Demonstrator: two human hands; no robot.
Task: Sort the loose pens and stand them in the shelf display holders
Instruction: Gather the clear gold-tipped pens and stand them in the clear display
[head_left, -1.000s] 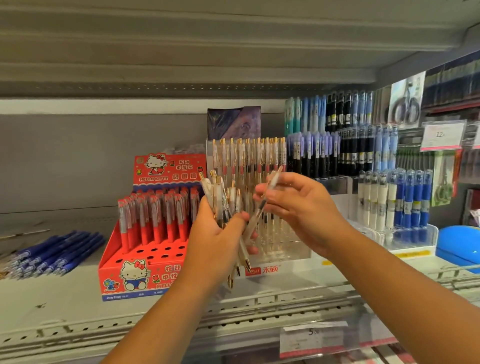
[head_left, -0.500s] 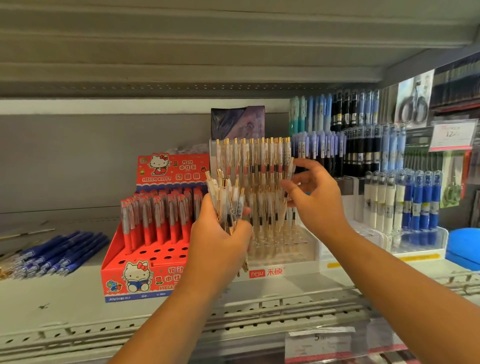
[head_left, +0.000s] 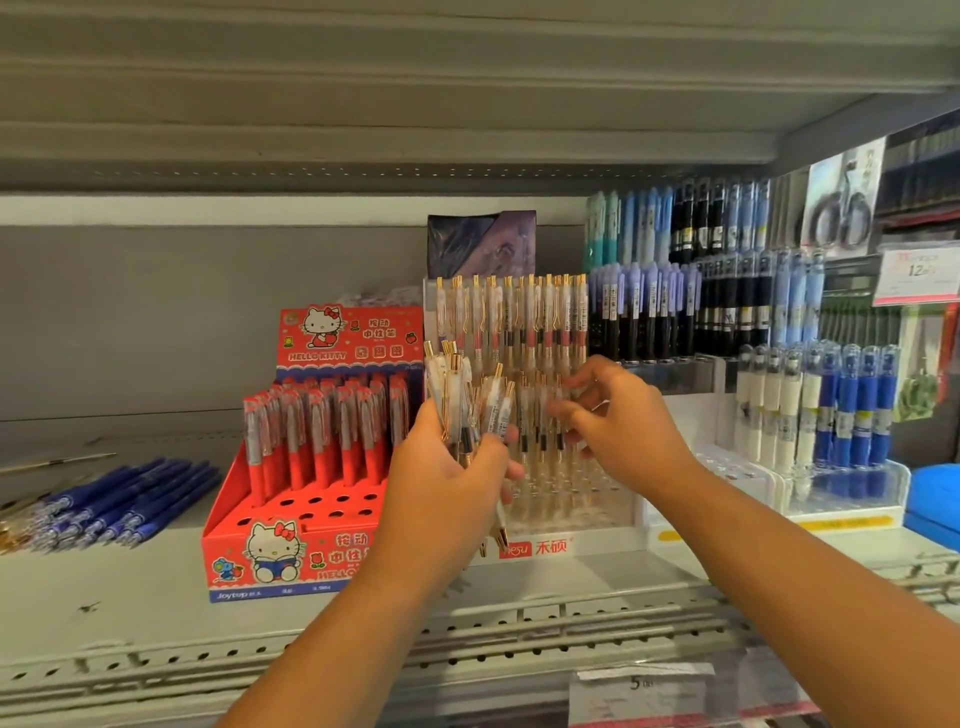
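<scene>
Clear plastic across the centre of the frame. Grips a fanned bundle of clear gold-clipped pens (head_left: 470, 400) in the left hand (head_left: 441, 488), fingers and thumb curled tight round the barrels, clip ends up, tips poking out below the palm. Holds that bundle just in front of the clear acrylic display holder with a white base (head_left: 597, 543), centre of frame, where matching standing pens (head_left: 530, 317) fill the rear rows upright, with open holes at the front right. Has the right hand (head_left: 628, 436) at the middle row of those pens, just right of the bundle; fingers (head_left: 592, 376) bent and close together by the barrels, blurred, so cannot tell whether pinching a pen or only touching. Shows, left of centre, a red cardboard cat-printed display box (head_left: 291, 561) with red capped pens (head_left: 322, 431) upright in its rear holes, front holes open. Shows loose dark blue pens (head_left: 124, 499) lying flat in a heap at the left edge on the grey metal shelf (head_left: 104, 608). Shows tiered racks of blue, black and white pens (head_left: 727, 312) at the upper right.
</scene>
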